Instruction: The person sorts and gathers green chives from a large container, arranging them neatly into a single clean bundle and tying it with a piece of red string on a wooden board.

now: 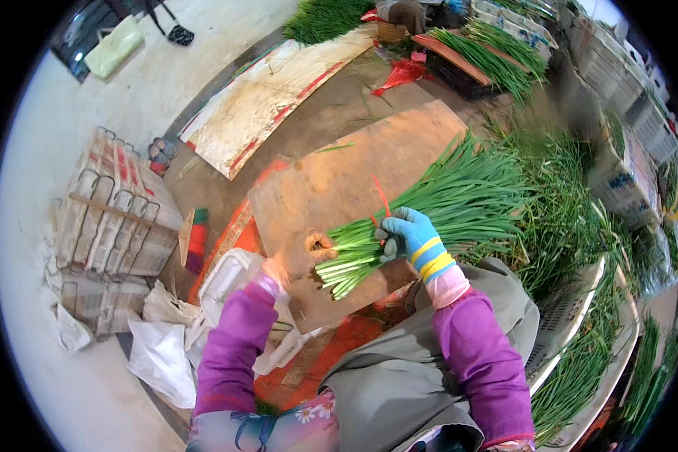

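Note:
A bunch of long green chives [467,188] lies slantwise on a brown board [301,188], its pale cut ends toward me and its leaves spreading to the far right. My right hand [410,237], in a blue glove with grey fingertips and yellow bands, is closed around the bunch near its lower part. Beside those fingers, a thin red tie [381,194] stands up from the stalks. My left hand [303,248] is beside the cut ends with its fingers curled; whatever they hold is hidden.
Loose greens [557,181] are heaped to the right, beside a pale crate [572,309]. A white plastic container [237,271] stands near my left forearm. Stacked crates [120,211] are at the left. More chives [497,60] lie on a far board, near another person.

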Demonstrator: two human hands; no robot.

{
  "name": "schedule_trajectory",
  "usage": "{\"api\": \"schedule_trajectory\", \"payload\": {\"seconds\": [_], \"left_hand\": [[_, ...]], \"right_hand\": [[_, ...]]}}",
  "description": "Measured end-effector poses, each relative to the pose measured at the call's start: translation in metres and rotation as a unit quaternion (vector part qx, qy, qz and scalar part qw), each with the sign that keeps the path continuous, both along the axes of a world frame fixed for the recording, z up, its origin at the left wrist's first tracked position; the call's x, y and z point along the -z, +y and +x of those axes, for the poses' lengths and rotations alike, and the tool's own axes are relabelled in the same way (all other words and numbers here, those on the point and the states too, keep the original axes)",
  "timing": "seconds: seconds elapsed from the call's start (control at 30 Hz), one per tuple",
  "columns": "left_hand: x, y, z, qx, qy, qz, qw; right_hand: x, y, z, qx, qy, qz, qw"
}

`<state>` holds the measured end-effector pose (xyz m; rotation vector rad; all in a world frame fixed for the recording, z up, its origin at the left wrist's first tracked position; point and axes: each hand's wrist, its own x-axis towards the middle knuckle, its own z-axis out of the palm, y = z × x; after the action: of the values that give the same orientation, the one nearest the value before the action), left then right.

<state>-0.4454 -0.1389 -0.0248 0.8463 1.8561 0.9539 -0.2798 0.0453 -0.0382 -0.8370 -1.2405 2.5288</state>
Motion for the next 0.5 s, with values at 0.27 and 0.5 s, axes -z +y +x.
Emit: {"api": "schedule_trajectory", "payload": {"seconds": [0.27, 0.5], "left_hand": [[0.009, -0.021, 0.050, 0.077, 0.467, -0.005, 0.881], [0.028, -0.025, 0.026, 0.170, 0.417, 0.073, 0.890]], "right_hand": [[-0.003, 0.005, -0.003, -0.010, -0.025, 0.002, 1.000], [0.000, 0.003, -0.004, -0.012, -0.019, -0.005, 1.000]]}}
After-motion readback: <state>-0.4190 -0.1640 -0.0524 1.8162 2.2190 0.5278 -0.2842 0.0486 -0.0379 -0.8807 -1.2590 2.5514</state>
